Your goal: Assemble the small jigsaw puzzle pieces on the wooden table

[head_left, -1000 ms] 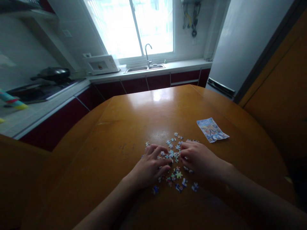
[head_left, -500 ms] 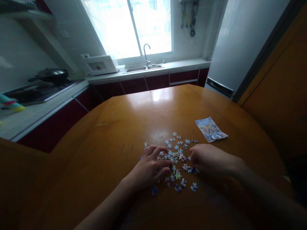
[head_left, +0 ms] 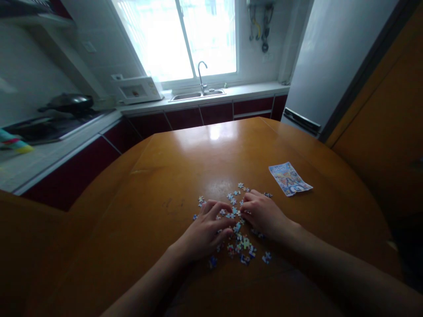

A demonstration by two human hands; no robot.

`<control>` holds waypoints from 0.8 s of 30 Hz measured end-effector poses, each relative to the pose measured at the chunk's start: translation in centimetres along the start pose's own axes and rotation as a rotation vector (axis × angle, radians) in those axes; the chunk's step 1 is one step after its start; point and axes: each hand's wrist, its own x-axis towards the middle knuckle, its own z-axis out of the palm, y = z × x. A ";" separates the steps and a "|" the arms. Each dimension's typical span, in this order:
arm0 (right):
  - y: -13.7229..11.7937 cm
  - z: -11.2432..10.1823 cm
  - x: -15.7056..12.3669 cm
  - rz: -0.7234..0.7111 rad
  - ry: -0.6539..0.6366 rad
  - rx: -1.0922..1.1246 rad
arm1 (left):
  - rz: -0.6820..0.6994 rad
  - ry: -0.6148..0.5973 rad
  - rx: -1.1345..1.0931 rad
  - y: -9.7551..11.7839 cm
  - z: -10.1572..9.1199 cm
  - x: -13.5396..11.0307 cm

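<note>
Several small colourful jigsaw pieces (head_left: 237, 220) lie scattered on an orange wooden table (head_left: 205, 167) in front of me. My left hand (head_left: 206, 229) rests on the left part of the pile, fingers spread flat over the pieces. My right hand (head_left: 262, 213) lies on the right part of the pile, fingers bent down onto the pieces, its fingertips close to those of my left hand. Whether it pinches a piece is hidden. A printed picture card (head_left: 290, 178) lies on the table to the right of the pile, apart from both hands.
Behind the table runs a kitchen counter with a sink and tap (head_left: 201, 83), a white microwave (head_left: 139, 89) and a dark pan on a hob (head_left: 68, 103). A grey fridge (head_left: 333, 66) stands at the right, next to a wooden cabinet (head_left: 390, 132).
My right hand slid out to the right over the pieces, then came back left toward the pile's middle. My left hand has hardly moved.
</note>
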 end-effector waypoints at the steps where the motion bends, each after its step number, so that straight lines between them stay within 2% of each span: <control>1: 0.0 0.0 0.0 -0.002 0.002 -0.014 | -0.002 0.006 -0.002 0.0 0.0 0.0; 7: 0.3 0.0 0.3 0.027 0.033 0.019 | 0.000 0.062 0.030 0.0 0.2 0.2; 11: 0.1 -0.5 0.3 0.112 0.037 0.250 | -0.025 0.206 0.046 0.1 0.7 0.6; 15: -1.3 -1.1 -0.1 0.160 0.003 0.445 | -0.088 0.338 -0.041 0.7 1.0 0.9; 20: -2.6 -0.8 -0.5 0.192 -0.003 0.489 | -0.138 0.317 -0.171 1.2 0.8 1.0; 24: -2.5 -0.7 -0.4 0.234 0.046 0.450 | -0.187 0.280 -0.213 0.2 0.3 0.8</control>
